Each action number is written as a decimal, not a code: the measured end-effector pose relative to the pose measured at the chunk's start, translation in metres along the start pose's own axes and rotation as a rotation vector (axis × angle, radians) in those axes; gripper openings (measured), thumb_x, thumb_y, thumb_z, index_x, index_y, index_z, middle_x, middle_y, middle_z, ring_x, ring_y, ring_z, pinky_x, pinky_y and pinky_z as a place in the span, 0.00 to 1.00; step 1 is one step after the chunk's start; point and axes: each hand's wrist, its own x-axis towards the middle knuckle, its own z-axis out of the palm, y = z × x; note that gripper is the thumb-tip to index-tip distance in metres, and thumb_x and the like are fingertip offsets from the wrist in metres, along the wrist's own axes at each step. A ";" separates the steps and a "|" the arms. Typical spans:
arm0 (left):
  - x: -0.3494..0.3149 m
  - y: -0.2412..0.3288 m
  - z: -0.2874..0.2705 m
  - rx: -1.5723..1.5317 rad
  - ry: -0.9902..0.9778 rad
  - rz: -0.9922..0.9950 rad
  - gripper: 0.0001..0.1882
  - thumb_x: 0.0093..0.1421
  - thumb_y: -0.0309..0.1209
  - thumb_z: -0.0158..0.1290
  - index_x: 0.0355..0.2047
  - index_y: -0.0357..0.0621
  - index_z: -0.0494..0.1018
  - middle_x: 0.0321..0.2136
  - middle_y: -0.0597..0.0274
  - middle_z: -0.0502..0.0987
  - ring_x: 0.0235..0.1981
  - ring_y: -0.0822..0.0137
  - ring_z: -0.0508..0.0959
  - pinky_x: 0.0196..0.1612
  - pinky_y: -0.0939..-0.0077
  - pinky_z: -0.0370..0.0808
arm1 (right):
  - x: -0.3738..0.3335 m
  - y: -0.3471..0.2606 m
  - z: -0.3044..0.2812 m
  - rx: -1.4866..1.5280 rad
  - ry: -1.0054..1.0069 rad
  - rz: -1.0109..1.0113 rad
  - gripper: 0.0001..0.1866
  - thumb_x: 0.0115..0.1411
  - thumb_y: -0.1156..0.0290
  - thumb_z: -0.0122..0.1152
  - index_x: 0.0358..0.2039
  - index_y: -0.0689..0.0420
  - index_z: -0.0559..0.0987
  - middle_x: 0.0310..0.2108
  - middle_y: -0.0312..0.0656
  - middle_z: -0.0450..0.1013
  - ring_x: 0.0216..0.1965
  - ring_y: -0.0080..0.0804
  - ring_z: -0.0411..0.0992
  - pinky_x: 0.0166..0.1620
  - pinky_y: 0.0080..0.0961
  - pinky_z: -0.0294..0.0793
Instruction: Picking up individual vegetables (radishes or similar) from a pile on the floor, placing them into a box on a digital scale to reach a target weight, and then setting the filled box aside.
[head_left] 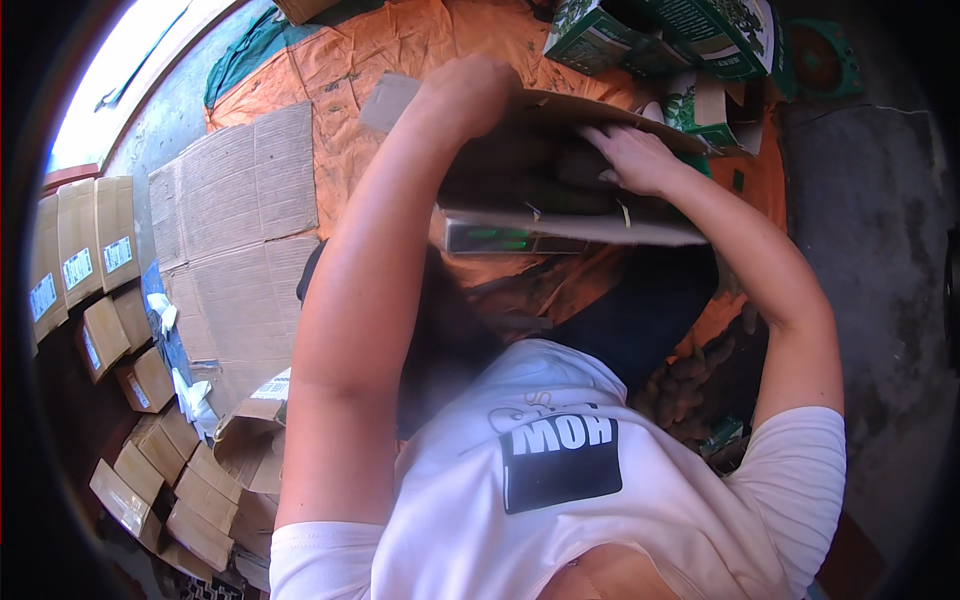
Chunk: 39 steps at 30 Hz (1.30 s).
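Note:
In front of me stands an open cardboard box (pixel 620 232), its inside in deep shadow. Some dim rounded shapes show in there, too dark to name. My left hand (pixel 470 95) is curled over the box's far left corner, fingers closed at the raised far flap (pixel 570 108). On the other side, my right hand (pixel 635 158) reaches over the opening. Its fingers are stretched out and apart against the inner face of that flap, with the thumb lower down. Green patches show on the box's near side.
Orange sheeting (pixel 400 40) lies under the box. A flat cardboard sheet (pixel 240 200) is on the left, near stacked brown cartons (pixel 95 225) with white labels. Green printed boxes (pixel 720 40) stand far right. Brown lumpy produce (pixel 680 390) lies beside my right leg.

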 end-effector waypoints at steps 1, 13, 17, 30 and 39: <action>0.000 0.001 0.000 0.026 0.016 0.003 0.13 0.60 0.27 0.49 0.40 0.49 0.83 0.38 0.50 0.82 0.42 0.51 0.83 0.45 0.57 0.80 | -0.008 0.001 -0.005 0.043 0.060 -0.017 0.38 0.57 0.65 0.67 0.66 0.52 0.62 0.56 0.53 0.70 0.58 0.51 0.70 0.57 0.43 0.72; -0.002 -0.010 0.005 -0.053 0.100 0.029 0.25 0.56 0.21 0.52 0.55 0.55 0.77 0.46 0.46 0.80 0.48 0.46 0.79 0.53 0.56 0.76 | -0.206 0.061 0.036 0.800 1.121 0.349 0.15 0.66 0.74 0.58 0.53 0.60 0.78 0.45 0.40 0.79 0.46 0.24 0.76 0.50 0.23 0.74; -0.003 -0.026 -0.002 -0.145 0.386 0.096 0.19 0.62 0.32 0.58 0.54 0.57 0.78 0.46 0.47 0.80 0.49 0.46 0.79 0.52 0.59 0.76 | -0.275 0.077 0.163 0.849 1.077 0.681 0.15 0.68 0.73 0.56 0.53 0.60 0.77 0.44 0.40 0.79 0.45 0.24 0.77 0.50 0.22 0.74; -0.036 -0.083 -0.037 0.124 0.530 -0.017 0.17 0.64 0.39 0.55 0.53 0.62 0.79 0.49 0.55 0.81 0.52 0.55 0.79 0.55 0.63 0.73 | -0.383 -0.151 0.601 1.058 -0.037 0.856 0.17 0.66 0.67 0.56 0.52 0.62 0.75 0.39 0.44 0.79 0.40 0.34 0.78 0.45 0.33 0.77; -0.098 -0.128 -0.016 0.179 0.332 -0.189 0.17 0.63 0.33 0.53 0.52 0.51 0.80 0.49 0.52 0.81 0.51 0.54 0.80 0.54 0.64 0.74 | -0.330 -0.251 0.676 1.212 -0.235 0.980 0.25 0.63 0.59 0.58 0.54 0.62 0.73 0.39 0.49 0.79 0.42 0.43 0.79 0.46 0.38 0.78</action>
